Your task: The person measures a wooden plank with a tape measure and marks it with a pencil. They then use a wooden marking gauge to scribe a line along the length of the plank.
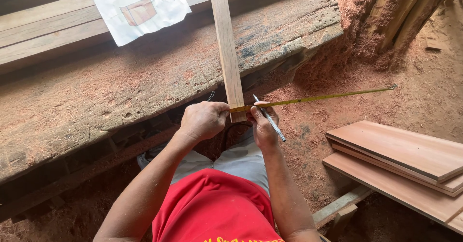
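A narrow wooden strip (226, 44) lies across the old workbench (120, 87), its near end sticking out over the bench edge. My left hand (203, 120) grips that near end from the left and holds the yellow tape measure (313, 98) against it. The tape runs out to the right, over the floor. My right hand (263, 126) pinches the tape at the strip's right edge and also holds a pen (270, 119) between its fingers, tip pointing up toward the strip.
A white paper with a drawing (137, 8) lies on planks at the back of the bench. Stacked flat boards (405, 160) sit at the right on the floor. Reddish sawdust (366, 44) covers bench and ground.
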